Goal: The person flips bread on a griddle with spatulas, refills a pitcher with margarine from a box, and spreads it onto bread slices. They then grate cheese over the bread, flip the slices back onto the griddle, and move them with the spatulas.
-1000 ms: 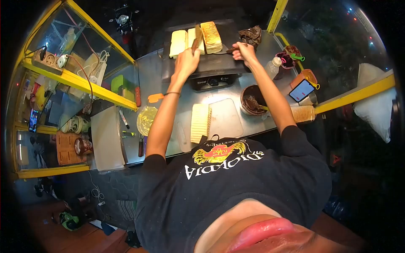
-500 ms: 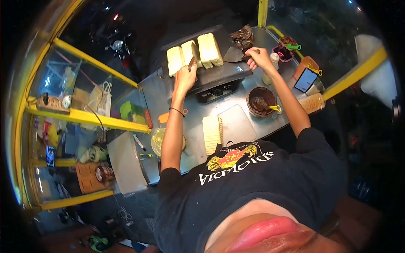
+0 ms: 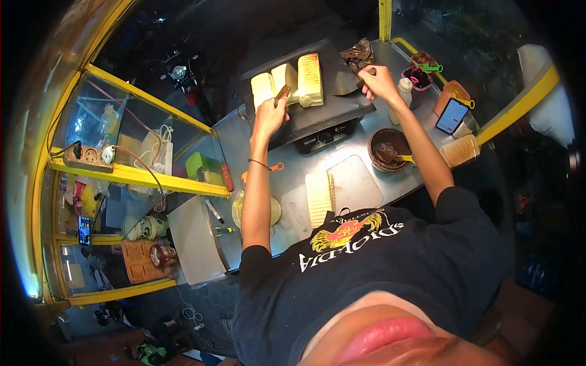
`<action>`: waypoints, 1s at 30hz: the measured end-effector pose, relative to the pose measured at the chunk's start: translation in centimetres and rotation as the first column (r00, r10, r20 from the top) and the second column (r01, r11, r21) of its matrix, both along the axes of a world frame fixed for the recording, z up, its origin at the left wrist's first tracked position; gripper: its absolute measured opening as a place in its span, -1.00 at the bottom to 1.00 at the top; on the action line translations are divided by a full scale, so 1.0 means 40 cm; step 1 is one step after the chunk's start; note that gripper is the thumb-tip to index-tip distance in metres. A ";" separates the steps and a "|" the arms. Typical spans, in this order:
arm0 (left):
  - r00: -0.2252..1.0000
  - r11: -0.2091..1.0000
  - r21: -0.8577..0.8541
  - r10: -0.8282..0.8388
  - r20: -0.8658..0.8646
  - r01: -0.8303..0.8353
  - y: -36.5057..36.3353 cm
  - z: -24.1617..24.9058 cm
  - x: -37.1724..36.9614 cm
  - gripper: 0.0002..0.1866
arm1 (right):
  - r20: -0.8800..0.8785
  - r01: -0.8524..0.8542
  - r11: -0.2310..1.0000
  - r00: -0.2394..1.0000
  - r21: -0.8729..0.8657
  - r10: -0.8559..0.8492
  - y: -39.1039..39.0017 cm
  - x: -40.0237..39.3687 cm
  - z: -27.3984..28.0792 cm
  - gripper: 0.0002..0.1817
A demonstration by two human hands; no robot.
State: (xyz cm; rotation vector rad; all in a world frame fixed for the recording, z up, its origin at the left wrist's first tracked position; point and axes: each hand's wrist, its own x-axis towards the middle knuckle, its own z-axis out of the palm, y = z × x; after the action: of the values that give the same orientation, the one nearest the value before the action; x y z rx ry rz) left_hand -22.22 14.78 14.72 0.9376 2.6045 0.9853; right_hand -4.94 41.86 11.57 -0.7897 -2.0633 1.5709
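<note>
Three thick bread blocks stand on a dark flat griddle. The left block and the middle block show pale tops, while the right block shows a browned, striped face. My left hand is closed round a wooden-handled tool by the near side of the blocks; its far end is hidden. My right hand grips a scraper with a wide metal blade, held over the griddle's right side, apart from the bread.
A sliced loaf lies on a white cutting board. To its right stands a bowl of dark brown spread. A bottle, containers and a phone line the right edge. Yellow-framed glass shelves flank the left.
The right bread block now shows its browned face upward; before, it showed a pale one. The scraper blade has drawn away from it to the right. The whole view has shifted slightly.
</note>
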 end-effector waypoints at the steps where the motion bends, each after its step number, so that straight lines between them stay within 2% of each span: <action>1: 1.000 0.999 -0.020 -0.030 -0.008 0.030 0.002 -0.005 0.002 -0.50 | 0.005 -0.001 1.000 1.000 0.000 0.001 0.003 -0.020 -0.033 -0.69; 3: 0.998 0.997 -0.036 -0.066 -0.015 0.066 0.018 -0.008 0.008 -0.49 | -0.101 -0.011 0.967 0.995 -0.255 -0.015 0.011 -0.047 -0.085 -0.68; 5: 0.997 0.997 -0.049 -0.059 -0.047 0.057 0.035 -0.008 0.020 -0.48 | -0.084 -0.035 0.932 0.996 -0.362 0.005 -0.016 -0.104 -0.087 -0.67; 7: 0.995 0.996 -0.032 -0.086 -0.045 0.085 0.053 -0.029 0.002 -0.48 | -0.177 -0.119 0.853 0.984 -0.508 0.032 -0.002 -0.183 -0.118 -0.68; 10: 0.999 0.992 0.128 -0.008 -0.054 0.015 0.067 -0.024 0.022 -0.49 | -0.241 -0.157 0.946 0.966 -0.283 0.088 -0.023 -0.239 -0.075 -0.72; 12: 0.996 0.976 0.217 0.034 -0.079 -0.016 0.065 -0.023 0.022 -0.51 | -0.311 -0.189 0.981 0.931 0.034 0.190 -0.029 -0.244 -0.065 -0.69; 13: 0.994 0.966 0.257 0.060 -0.088 -0.036 0.056 -0.012 0.038 -0.52 | -0.326 -0.165 0.962 0.917 0.216 0.230 -0.028 -0.232 -0.059 -0.65; 14: 0.994 0.965 0.262 0.056 -0.092 -0.030 0.040 0.002 0.048 -0.52 | -0.349 -0.071 0.855 0.894 0.513 0.283 -0.014 -0.214 -0.050 -0.63; 15: 0.994 0.981 0.192 0.038 -0.105 -0.017 0.015 0.038 0.062 -0.52 | -0.350 -0.064 0.854 0.894 0.516 0.279 -0.007 -0.178 -0.023 -0.63; 17: 0.989 0.996 0.086 -0.004 -0.150 0.017 -0.036 0.052 0.060 -0.53 | -0.179 -0.038 0.686 0.953 0.726 0.243 -0.019 -0.092 0.023 -0.69; 18: 0.995 0.997 0.072 -0.021 -0.102 0.028 -0.055 0.058 0.071 -0.52 | -0.177 -0.041 0.683 0.953 0.729 0.245 -0.023 -0.066 0.013 -0.69; 20: 0.999 0.997 0.064 -0.029 -0.045 0.032 -0.085 0.080 0.115 -0.52 | -0.326 0.106 0.813 0.939 0.572 0.107 -0.033 -0.021 -0.011 -0.72; 21: 1.000 0.999 0.043 -0.024 0.009 0.024 -0.091 0.091 0.142 -0.51 | -0.321 0.101 0.811 0.941 0.576 0.110 -0.052 -0.004 -0.015 -0.72; 23: 0.997 1.000 0.021 -0.021 0.071 0.020 -0.078 0.082 0.165 -0.51 | -0.170 0.075 0.895 0.985 0.440 0.001 -0.092 0.024 -0.025 -0.72; 24: 0.997 0.997 0.057 -0.059 0.048 0.056 -0.061 0.068 0.172 -0.51 | -0.254 0.101 0.890 0.967 0.445 0.017 -0.119 0.011 -0.048 -0.73; 25: 0.995 0.992 0.090 -0.092 0.026 0.089 -0.047 0.054 0.179 -0.51 | -0.259 0.099 0.863 0.965 0.496 0.038 -0.140 -0.004 -0.059 -0.73; 27: 0.996 0.995 0.050 -0.090 0.016 0.089 -0.020 0.039 0.175 -0.51 | -0.222 0.073 0.795 0.972 0.602 0.079 -0.142 -0.034 -0.055 -0.73; 30: 0.999 0.995 0.091 -0.048 0.013 0.047 -0.009 0.013 0.147 -0.53 | -0.196 -0.060 0.895 0.967 0.442 0.161 -0.066 -0.063 -0.066 -0.73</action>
State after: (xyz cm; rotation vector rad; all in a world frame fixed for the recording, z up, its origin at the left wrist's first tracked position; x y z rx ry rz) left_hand -16.34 14.40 15.23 1.0046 2.5312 1.1025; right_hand -7.45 39.23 8.94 -0.3169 -2.1951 1.1212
